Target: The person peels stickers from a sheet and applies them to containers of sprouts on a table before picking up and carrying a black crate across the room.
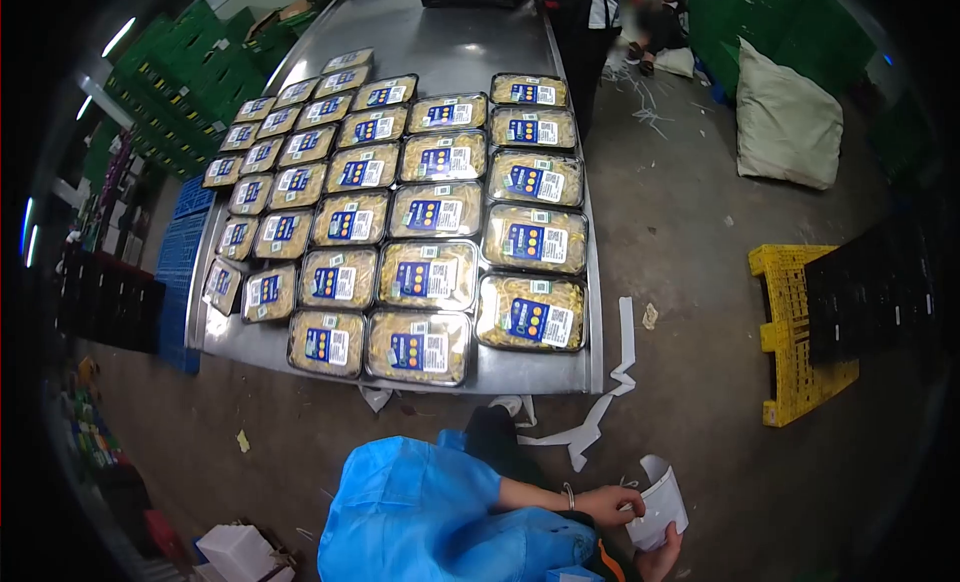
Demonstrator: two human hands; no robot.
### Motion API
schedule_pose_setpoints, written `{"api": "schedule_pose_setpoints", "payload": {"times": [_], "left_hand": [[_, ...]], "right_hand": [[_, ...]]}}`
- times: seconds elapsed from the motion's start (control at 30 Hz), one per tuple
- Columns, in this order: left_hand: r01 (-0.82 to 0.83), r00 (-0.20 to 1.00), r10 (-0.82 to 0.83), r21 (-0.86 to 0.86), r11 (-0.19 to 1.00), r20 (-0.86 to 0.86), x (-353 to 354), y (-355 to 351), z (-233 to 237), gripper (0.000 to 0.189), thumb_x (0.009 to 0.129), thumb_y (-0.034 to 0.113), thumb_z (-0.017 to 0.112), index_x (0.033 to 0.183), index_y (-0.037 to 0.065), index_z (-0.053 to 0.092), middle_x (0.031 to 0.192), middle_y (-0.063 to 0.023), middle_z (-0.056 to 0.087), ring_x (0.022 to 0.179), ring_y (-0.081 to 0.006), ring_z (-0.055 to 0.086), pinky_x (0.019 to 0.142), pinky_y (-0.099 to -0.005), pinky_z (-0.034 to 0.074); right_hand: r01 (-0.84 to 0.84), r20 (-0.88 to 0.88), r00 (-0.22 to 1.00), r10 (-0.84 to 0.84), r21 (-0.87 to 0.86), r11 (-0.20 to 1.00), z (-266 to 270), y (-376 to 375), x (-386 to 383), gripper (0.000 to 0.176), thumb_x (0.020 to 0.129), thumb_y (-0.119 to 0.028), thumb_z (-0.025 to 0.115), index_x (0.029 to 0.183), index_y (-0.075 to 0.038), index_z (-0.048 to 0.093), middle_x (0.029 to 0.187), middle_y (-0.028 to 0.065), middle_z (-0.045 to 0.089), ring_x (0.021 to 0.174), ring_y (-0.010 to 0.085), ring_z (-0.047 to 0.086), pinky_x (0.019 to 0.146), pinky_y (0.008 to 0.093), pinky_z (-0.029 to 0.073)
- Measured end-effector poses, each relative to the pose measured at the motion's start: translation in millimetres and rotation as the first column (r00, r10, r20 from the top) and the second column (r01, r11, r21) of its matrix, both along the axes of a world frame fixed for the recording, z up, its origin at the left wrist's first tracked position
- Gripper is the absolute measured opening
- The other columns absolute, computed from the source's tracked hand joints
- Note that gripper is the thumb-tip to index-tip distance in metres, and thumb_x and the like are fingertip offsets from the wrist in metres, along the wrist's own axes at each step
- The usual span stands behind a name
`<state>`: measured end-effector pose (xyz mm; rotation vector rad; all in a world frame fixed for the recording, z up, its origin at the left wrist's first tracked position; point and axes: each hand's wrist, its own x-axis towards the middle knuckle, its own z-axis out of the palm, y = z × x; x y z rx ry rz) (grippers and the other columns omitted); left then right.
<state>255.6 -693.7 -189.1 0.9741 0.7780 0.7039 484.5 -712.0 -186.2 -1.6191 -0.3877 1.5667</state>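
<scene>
My left hand [612,504], at the end of a blue sleeve with a bracelet at the wrist, reaches right with its fingers curled onto the edge of a curved white sheet [660,510]. Below it, at the bottom of the view, my right hand [660,556] grips the same sheet between thumb and fingers. Ahead, a metal table [235,340] carries rows of sealed food trays, the nearest right one [532,312] bearing a blue and white label like the others.
White paper strips [592,422] lie on the floor by the table's right corner. To the right are a yellow pallet [785,332], black crates [870,292] and a pale sack [788,117]. Green crates [165,92] stand left. Other people are at the back right.
</scene>
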Motion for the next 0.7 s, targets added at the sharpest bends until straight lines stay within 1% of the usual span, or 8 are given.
{"api": "schedule_pose_setpoints", "payload": {"times": [0.2, 0.27, 0.4, 0.43, 0.47, 0.63, 0.67, 0.7], "left_hand": [[-0.151, 0.98, 0.17, 0.172, 0.974, -0.102, 111.5, -26.7, -29.8, 0.028, 0.079, 0.015, 0.058, 0.106, 0.01, 0.055, 0.077, -0.0008, 0.059, 0.066, -0.01, 0.051, 0.061, -0.0247, 0.041], [-0.039, 0.993, 0.039, 0.004, 0.999, -0.112, 154.6, -32.7, -17.3, 0.039, 0.078, 0.013, 0.058, 0.116, 0.011, 0.049, 0.066, 0.0002, 0.057, 0.06, -0.01, 0.052, 0.058, -0.0241, 0.041], [0.082, 0.991, -0.076, 0.051, 0.995, -0.111, 244.2, -47.0, 15.8, 0.072, 0.076, 0.008, 0.056, 0.137, 0.011, 0.017, 0.063, -0.003, 0.059, 0.057, -0.0128, 0.058, 0.058, -0.0253, 0.045], [0.109, 0.991, -0.103, 0.063, 0.992, -0.089, 264.7, -47.4, 16.9, 0.08, 0.076, 0.008, 0.055, 0.139, 0.012, 0.006, 0.066, -0.0052, 0.061, 0.056, -0.0132, 0.059, 0.058, -0.0256, 0.047], [0.119, 0.989, -0.112, 0.08, 0.99, -0.093, 282.5, -45.6, 21.4, 0.08, 0.076, 0.008, 0.055, 0.139, 0.012, 0.006, 0.066, -0.0052, 0.061, 0.056, -0.0132, 0.059, 0.058, -0.0256, 0.047], [0.246, 0.962, -0.249, -0.037, 0.968, -0.112, 351.2, -24.1, 13.6, 0.054, 0.078, 0.009, 0.053, 0.128, 0.005, 0.032, 0.068, -0.004, 0.061, 0.054, -0.0107, 0.059, 0.052, -0.0226, 0.047], [0.248, 0.961, -0.251, -0.038, 0.968, -0.114, 359.6, -19.7, 10.3, 0.054, 0.078, 0.009, 0.053, 0.128, 0.005, 0.032, 0.068, -0.004, 0.061, 0.054, -0.0107, 0.059, 0.052, -0.0226, 0.047], [0.267, 0.953, -0.266, -0.015, 0.964, -0.147, 367.2, -14.9, 7.5, 0.046, 0.079, 0.01, 0.052, 0.122, 0.004, 0.037, 0.067, -0.0036, 0.061, 0.054, -0.0103, 0.058, 0.051, -0.0223, 0.047]], "right_hand": [[-0.061, -0.173, 0.983, 0.057, -0.018, 0.998, -41.1, -25.6, 120.1, 0.045, 0.087, -0.027, 0.046, 0.123, 0.0, 0.04, 0.119, 0.015, 0.048, 0.105, 0.0287, 0.049, 0.089, 0.0411, 0.04], [-0.099, -0.123, 0.988, 0.098, 0.004, 0.995, -50.7, -28.9, 171.1, 0.046, 0.088, -0.03, 0.045, 0.124, -0.002, 0.039, 0.121, 0.015, 0.047, 0.106, 0.0288, 0.05, 0.09, 0.0423, 0.04], [-0.009, -0.282, 0.959, 0.005, -0.011, 1.0, 24.3, -34.9, 242.5, 0.045, 0.086, -0.022, 0.049, 0.125, -0.003, 0.038, 0.12, 0.0169, 0.046, 0.105, 0.0301, 0.05, 0.087, 0.0428, 0.042], [-0.044, -0.096, 0.994, 0.051, 0.075, 0.996, 61.1, -36.7, 249.8, 0.045, 0.085, -0.017, 0.051, 0.125, -0.001, 0.037, 0.119, 0.018, 0.046, 0.105, 0.0309, 0.05, 0.085, 0.0423, 0.044], [-0.097, 0.095, 0.992, 0.083, 0.157, 0.983, 79.8, -36.2, 260.5, 0.046, 0.084, -0.013, 0.053, 0.125, 0.001, 0.037, 0.118, 0.0191, 0.046, 0.104, 0.0317, 0.05, 0.083, 0.0418, 0.046], [-0.054, 0.112, 0.994, 0.017, 0.335, 0.941, 56.8, -48.5, 359.2, 0.037, 0.081, -0.004, 0.051, 0.117, 0.004, 0.046, 0.114, 0.0182, 0.049, 0.098, 0.0328, 0.052, 0.082, 0.0411, 0.045], [-0.542, 0.624, 0.758, 0.192, 0.439, 0.717, 62.6, -53.7, 372.1, 0.036, 0.08, -0.004, 0.05, 0.115, 0.004, 0.048, 0.112, 0.0171, 0.051, 0.096, 0.0323, 0.052, 0.084, 0.0411, 0.043], [-0.904, 0.955, 0.275, 0.113, 0.217, 0.368, 66.1, -54.8, 381.6, 0.035, 0.079, -0.004, 0.05, 0.113, 0.004, 0.05, 0.11, 0.016, 0.053, 0.094, 0.0319, 0.052, 0.086, 0.041, 0.041]]}}
